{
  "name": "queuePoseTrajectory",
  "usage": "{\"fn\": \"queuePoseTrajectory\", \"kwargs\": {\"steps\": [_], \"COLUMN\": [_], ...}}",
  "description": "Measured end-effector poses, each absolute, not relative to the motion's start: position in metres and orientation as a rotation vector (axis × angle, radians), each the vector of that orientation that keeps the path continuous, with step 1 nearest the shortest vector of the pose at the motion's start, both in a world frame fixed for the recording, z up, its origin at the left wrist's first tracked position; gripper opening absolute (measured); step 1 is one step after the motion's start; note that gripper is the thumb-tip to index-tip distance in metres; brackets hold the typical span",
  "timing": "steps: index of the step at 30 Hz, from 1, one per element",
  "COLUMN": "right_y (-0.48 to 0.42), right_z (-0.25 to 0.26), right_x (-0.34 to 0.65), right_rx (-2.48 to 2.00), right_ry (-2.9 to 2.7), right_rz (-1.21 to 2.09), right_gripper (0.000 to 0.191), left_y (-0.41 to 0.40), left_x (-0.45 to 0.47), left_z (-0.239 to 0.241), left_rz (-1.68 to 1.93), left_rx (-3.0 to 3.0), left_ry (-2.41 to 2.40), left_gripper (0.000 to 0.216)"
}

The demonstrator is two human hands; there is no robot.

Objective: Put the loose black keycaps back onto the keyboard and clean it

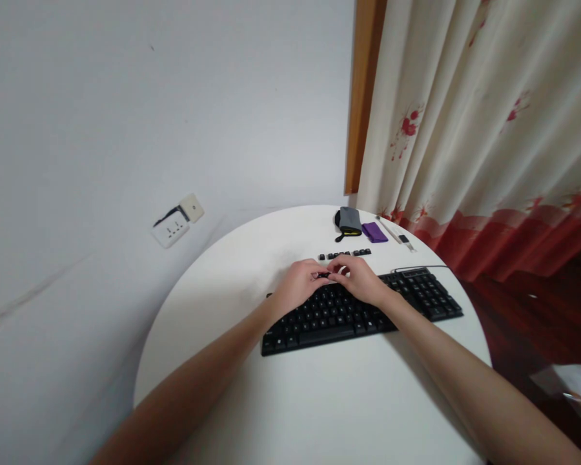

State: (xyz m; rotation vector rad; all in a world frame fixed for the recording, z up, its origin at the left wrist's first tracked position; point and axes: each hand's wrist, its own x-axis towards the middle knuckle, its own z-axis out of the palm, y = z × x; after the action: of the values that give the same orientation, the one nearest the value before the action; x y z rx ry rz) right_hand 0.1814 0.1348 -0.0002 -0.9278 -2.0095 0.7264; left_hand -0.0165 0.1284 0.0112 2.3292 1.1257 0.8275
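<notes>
A black keyboard (336,310) lies slightly slanted on the white round table (300,394). Over its back edge my left hand (300,281) and my right hand (356,276) meet, fingertips pinched close together. Between them is a small black keycap (323,275), held from both sides; its details are too small to make out. Just behind my hands, loose black keycaps (362,252) lie in a row on the tabletop. My forearms cover parts of the keyboard at both sides.
Toward the back right are a grey pouch (350,221), a purple folded cloth (374,232), a thin pale stick-like tool (388,229) and a small brush (407,243). A cable (433,266) runs behind the keyboard. Wall, sockets (171,229) and a curtain (416,129) border the table.
</notes>
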Motion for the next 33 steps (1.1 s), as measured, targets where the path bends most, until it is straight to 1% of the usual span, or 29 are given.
{"fn": "queuePoseTrajectory", "kwargs": {"steps": [6,10,13,16,19,24,33], "right_y": [0.13,0.131,0.136,0.141,0.144,0.143,0.146], "right_z": [0.001,0.001,-0.002,-0.006,-0.008,-0.006,-0.004], "right_x": [0.18,0.182,0.185,0.189,0.191,0.192,0.198], "right_rx": [-0.944,-0.968,-1.033,-1.076,-1.101,-1.19,-1.289], "right_ry": [-2.075,-2.091,-2.068,-2.079,-2.13,-2.155,-2.084], "right_rz": [0.777,0.748,0.71,0.694,0.668,0.629,0.634], "right_gripper": [0.008,0.01,0.016,0.02,0.017,0.012,0.01], "left_y": [0.125,0.126,0.127,0.127,0.126,0.127,0.131], "left_x": [-0.02,-0.019,-0.019,-0.019,-0.019,-0.017,-0.011], "left_z": [-0.005,-0.013,-0.015,-0.012,-0.008,-0.003,0.0], "left_rz": [0.862,0.961,0.967,0.901,0.839,0.789,0.714], "left_rx": [2.221,1.962,1.886,1.896,1.918,1.948,1.918], "left_ry": [1.135,1.141,1.136,1.144,1.156,1.191,1.294], "left_gripper": [0.014,0.024,0.013,0.007,0.006,0.013,0.012]}}
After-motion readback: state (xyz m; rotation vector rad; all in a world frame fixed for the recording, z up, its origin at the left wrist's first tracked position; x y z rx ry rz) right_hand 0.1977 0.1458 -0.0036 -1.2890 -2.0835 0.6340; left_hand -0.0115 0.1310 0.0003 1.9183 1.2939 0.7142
